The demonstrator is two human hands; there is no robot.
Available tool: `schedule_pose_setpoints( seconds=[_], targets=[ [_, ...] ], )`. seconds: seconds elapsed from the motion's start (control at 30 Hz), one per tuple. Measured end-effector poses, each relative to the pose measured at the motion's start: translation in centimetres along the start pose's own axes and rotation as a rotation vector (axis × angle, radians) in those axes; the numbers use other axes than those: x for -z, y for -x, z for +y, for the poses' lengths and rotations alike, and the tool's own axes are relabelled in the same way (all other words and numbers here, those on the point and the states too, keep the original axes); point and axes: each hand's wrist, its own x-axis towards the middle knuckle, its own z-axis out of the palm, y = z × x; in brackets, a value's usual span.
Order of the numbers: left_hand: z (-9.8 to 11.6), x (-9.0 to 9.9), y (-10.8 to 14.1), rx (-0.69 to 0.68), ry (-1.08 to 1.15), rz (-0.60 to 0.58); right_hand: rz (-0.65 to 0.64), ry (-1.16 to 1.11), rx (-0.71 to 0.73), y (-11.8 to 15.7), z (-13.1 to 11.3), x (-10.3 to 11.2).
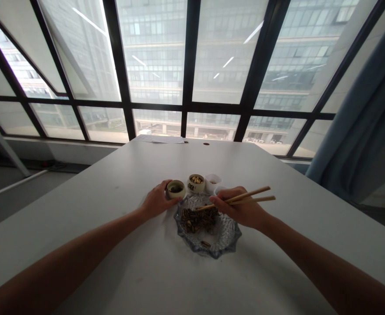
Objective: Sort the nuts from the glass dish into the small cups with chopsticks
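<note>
My left hand [155, 200] is wrapped around the side of a small pale-green cup [175, 195] with dark bits inside. Wooden chopsticks [252, 194] are held in my right hand [241, 209], fingers closed round them. Their tips reach over the scalloped glass bowl [227, 244], right at a heap of dark brown, long seed-like pieces [195, 220]. Whether the tips pinch a piece is too small to tell. One loose piece [206, 244] lies apart from the heap, near the bowl's front. The bowl stands just in front of the cups.
Beside the held cup stands a similar cup [196, 189] of yellowish nuts, then a white cup [209, 187]. Another white cup [217, 190] is partly hidden behind my right hand. White paper [161, 139] lies at the far edge of the white table [139, 262], before the windows.
</note>
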Motion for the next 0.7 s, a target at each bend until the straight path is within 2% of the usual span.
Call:
schedule_pose_setpoints(
  seconds=[0.17,0.23,0.37,0.47,0.6,0.7],
  targets=[
    [0.1,0.1,0.0,0.026,0.003,-0.023,-0.014,-0.067,-0.011,0.0,0.1,0.0],
    [0.2,0.1,0.0,0.027,0.007,-0.024,0.052,-0.177,-0.076,-0.2,0.6,0.1],
    [0.4,0.2,0.0,0.036,0.006,-0.017,0.273,-0.526,-0.285,-1.0,1.8,0.5],
    [0.3,0.1,0.0,0.035,0.005,-0.017,0.301,-0.682,-0.335,-1.4,2.2,0.6],
    [0.2,0.0,0.0,0.039,0.006,-0.033,0.279,-0.678,-0.331,-1.4,1.9,0.6],
    [0.1,0.0,0.0,0.037,-0.003,-0.037,0.371,-0.52,-0.271,-1.1,1.6,1.4]
  ],
)
